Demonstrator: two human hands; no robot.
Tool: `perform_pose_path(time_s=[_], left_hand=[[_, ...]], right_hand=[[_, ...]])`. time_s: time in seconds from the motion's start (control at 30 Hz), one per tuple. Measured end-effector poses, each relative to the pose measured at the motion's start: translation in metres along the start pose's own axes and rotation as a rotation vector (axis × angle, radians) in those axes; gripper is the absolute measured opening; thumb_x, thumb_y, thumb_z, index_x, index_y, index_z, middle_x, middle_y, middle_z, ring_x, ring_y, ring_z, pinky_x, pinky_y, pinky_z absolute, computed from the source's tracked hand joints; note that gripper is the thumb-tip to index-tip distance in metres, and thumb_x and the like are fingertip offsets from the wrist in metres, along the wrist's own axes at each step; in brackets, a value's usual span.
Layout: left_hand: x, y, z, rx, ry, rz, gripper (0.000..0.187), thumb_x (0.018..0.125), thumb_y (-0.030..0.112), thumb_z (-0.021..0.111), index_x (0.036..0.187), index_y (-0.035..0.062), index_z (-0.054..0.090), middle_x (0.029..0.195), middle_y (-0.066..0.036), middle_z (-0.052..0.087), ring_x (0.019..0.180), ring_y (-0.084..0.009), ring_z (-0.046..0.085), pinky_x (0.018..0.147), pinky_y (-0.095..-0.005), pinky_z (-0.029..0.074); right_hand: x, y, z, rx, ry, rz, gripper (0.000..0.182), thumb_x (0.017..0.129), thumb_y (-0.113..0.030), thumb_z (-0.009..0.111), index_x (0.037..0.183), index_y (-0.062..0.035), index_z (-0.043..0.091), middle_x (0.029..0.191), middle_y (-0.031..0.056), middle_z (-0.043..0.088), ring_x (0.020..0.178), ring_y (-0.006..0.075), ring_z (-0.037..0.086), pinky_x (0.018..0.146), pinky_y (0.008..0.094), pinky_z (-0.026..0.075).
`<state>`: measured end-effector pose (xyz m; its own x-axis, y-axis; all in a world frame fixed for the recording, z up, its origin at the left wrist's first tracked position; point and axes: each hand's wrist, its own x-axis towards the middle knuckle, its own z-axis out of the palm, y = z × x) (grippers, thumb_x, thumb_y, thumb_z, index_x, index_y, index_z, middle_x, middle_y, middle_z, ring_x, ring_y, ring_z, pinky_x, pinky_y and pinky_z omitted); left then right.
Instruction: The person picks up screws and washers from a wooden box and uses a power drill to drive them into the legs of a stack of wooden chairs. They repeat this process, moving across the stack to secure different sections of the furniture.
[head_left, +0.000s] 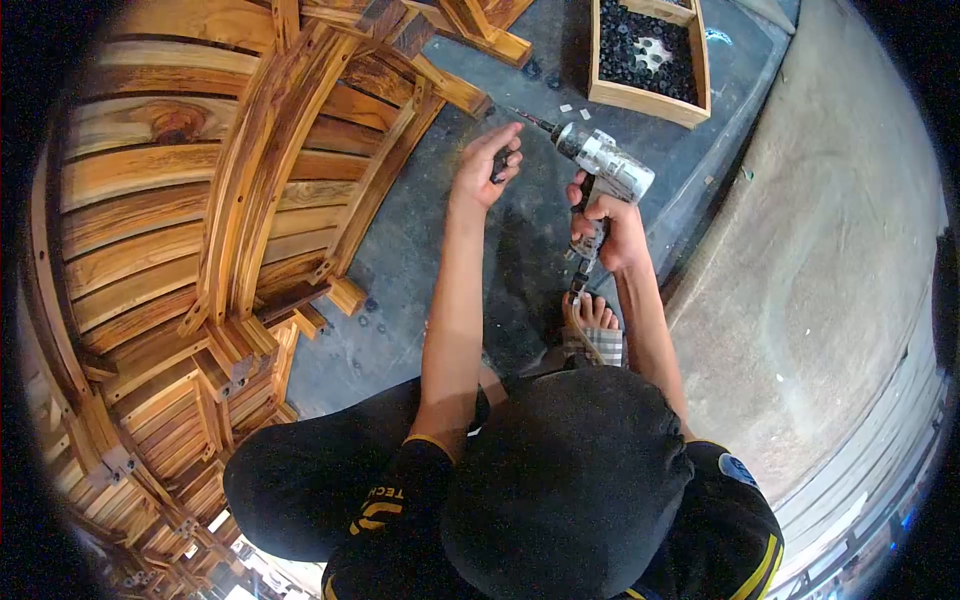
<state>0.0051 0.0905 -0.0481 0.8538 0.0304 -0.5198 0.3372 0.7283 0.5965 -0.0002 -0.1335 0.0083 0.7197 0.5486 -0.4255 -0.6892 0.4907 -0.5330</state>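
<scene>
My right hand (610, 225) is wrapped around the grip of a silver air screwdriver (608, 160), with a hose fitting at the bottom of its handle. The tool's dark bit points up and left, toward the end of a wooden chair leg (462, 92). My left hand (487, 165) is curled around small black caps (499, 165), beside that leg end, with the fingertips close under the bit. The leg belongs to a slatted wooden chair (270, 170) tipped over on its side.
A wooden box (597, 85) of small black pieces stands at the back right. More slatted wooden furniture (215, 400) is stacked at lower left. Dark sheeting (400, 270) covers the floor, bordered by concrete (800, 280) on the right. My sandaled foot (592, 320) is below the tool.
</scene>
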Motion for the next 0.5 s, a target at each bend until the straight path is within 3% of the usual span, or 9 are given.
perform_pose_path(time_s=[0.1,0.27,0.37,0.5], left_hand=[[-0.003,0.0,0.007,0.048,-0.077,0.005,0.03,0.092,0.028,0.056,0.109,0.0031,0.053,0.074,0.0,0.049,0.057,-0.0084,0.044,0.041,-0.0191,0.029],[0.005,-0.001,0.009,-0.282,-0.047,-0.125,0.032,0.093,0.037,0.052,0.1,0.0055,0.053,0.066,0.003,0.043,0.052,-0.0081,0.04,0.04,-0.0196,0.028],[0.011,0.004,0.011,-0.336,-0.052,-0.04,0.031,0.092,0.037,0.054,0.098,0.0069,0.053,0.063,0.004,0.042,0.05,-0.0079,0.038,0.039,-0.0198,0.027],[0.011,0.012,0.012,-0.244,-0.048,-0.091,0.029,0.091,0.037,0.056,0.098,0.0083,0.053,0.061,0.004,0.041,0.049,-0.008,0.038,0.038,-0.0201,0.026]], right_hand=[[-0.001,-0.001,0.002,0.019,0.008,0.031,0.038,0.062,0.001,0.048,0.099,-0.0021,0.052,0.081,0.0086,0.055,0.047,0.0142,0.044,0.048,0.0308,0.045],[0.0,-0.001,-0.005,0.017,-0.011,0.034,0.039,0.062,0.0,0.048,0.1,-0.0026,0.052,0.082,0.0078,0.055,0.047,0.0138,0.043,0.048,0.03,0.043],[0.002,0.004,-0.008,-0.016,-0.008,0.049,0.039,0.061,-0.001,0.049,0.099,-0.0031,0.053,0.081,0.0068,0.055,0.047,0.0136,0.043,0.048,0.0295,0.043],[0.003,0.005,-0.005,-0.059,0.011,0.063,0.038,0.06,-0.002,0.05,0.098,-0.004,0.054,0.079,0.0057,0.055,0.047,0.0136,0.043,0.047,0.0295,0.043]])
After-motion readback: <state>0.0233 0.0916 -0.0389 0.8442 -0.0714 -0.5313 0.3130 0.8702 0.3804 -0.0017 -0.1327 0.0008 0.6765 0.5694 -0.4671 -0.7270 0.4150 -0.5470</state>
